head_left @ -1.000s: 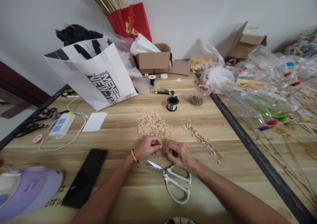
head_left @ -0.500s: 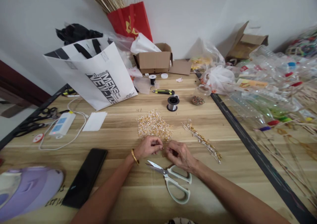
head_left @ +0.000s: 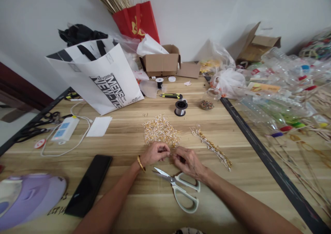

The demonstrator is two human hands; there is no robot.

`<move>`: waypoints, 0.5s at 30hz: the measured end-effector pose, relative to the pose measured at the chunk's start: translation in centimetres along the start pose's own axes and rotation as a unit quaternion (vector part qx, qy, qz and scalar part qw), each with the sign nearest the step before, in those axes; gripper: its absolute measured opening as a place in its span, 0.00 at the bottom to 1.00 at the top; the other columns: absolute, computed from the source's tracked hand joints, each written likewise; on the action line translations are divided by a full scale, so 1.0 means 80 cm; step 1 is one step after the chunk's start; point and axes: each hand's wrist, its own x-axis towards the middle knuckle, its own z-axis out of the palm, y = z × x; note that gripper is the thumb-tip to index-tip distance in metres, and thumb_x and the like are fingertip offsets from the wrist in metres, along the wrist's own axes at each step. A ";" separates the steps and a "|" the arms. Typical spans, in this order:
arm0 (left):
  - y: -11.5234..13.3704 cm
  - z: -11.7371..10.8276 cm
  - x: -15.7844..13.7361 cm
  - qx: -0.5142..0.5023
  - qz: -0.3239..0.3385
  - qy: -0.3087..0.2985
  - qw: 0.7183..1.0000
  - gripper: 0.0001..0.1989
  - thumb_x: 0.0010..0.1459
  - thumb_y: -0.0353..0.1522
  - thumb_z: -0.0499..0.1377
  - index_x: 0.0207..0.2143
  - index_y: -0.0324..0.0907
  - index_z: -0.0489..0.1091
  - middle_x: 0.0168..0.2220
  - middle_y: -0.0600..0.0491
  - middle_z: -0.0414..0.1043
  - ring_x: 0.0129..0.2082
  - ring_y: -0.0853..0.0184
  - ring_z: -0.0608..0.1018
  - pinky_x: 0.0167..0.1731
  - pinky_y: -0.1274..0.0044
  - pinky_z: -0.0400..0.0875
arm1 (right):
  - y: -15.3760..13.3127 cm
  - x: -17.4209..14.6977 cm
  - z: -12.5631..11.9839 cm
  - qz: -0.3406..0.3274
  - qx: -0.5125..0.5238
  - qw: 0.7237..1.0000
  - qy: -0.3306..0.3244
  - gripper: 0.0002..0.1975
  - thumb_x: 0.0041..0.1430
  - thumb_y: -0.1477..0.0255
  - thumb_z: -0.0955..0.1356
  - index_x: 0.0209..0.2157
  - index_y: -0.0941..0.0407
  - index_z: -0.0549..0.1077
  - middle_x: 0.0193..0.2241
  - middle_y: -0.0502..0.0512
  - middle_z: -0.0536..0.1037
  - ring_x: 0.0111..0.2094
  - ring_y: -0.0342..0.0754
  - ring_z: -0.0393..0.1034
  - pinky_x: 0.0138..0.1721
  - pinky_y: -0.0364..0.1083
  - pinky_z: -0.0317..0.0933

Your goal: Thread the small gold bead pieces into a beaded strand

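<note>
My left hand (head_left: pixel 156 152) is closed in a pinch at the near edge of a pile of gold and silver beads (head_left: pixel 160 130). Close beside it, my right hand (head_left: pixel 188 161) is also closed, fingertips facing the left ones. Whatever lies between the fingers is too small to make out. White-handled scissors (head_left: pixel 178 189) lie with blades apart just below the hands. To the right rests a bundle of beaded gold and silver strands (head_left: pixel 212 146). A spool of silvery wire (head_left: pixel 180 108) stands beyond the pile.
A black phone (head_left: pixel 89 185) and a purple appliance (head_left: pixel 31 199) sit at the near left. Behind are a white paper bag (head_left: pixel 103 79), a box cutter (head_left: pixel 170 96) and a jar of small beads (head_left: pixel 207 104). Plastic bottles (head_left: pixel 269 110) crowd the right side.
</note>
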 end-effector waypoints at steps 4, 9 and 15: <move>-0.002 0.000 0.000 0.000 -0.001 -0.001 1.000 0.11 0.49 0.37 0.60 0.26 0.36 0.67 0.18 0.57 0.65 0.17 0.75 0.69 0.17 0.83 0.64 | -0.002 0.000 -0.001 0.002 -0.002 1.000 -0.004 0.06 0.54 0.81 0.62 0.26 0.57 0.65 0.22 0.50 0.67 0.23 0.42 0.61 0.26 0.40 0.54; -0.004 0.000 0.001 0.008 -0.004 -0.002 1.000 0.11 0.49 0.36 0.60 0.27 0.35 0.68 0.19 0.56 0.66 0.17 0.74 0.69 0.18 0.83 0.64 | -0.001 0.000 -0.001 0.010 0.005 1.000 -0.012 0.06 0.55 0.80 0.62 0.27 0.57 0.66 0.24 0.51 0.69 0.25 0.42 0.63 0.28 0.40 0.56; -0.006 -0.001 0.002 0.025 -0.003 -0.004 1.000 0.09 0.49 0.34 0.60 0.28 0.34 0.70 0.19 0.55 0.67 0.18 0.74 0.70 0.18 0.83 0.65 | 0.002 0.000 0.002 0.021 0.000 1.000 -0.012 0.06 0.56 0.80 0.62 0.28 0.57 0.67 0.25 0.51 0.70 0.25 0.42 0.64 0.28 0.40 0.56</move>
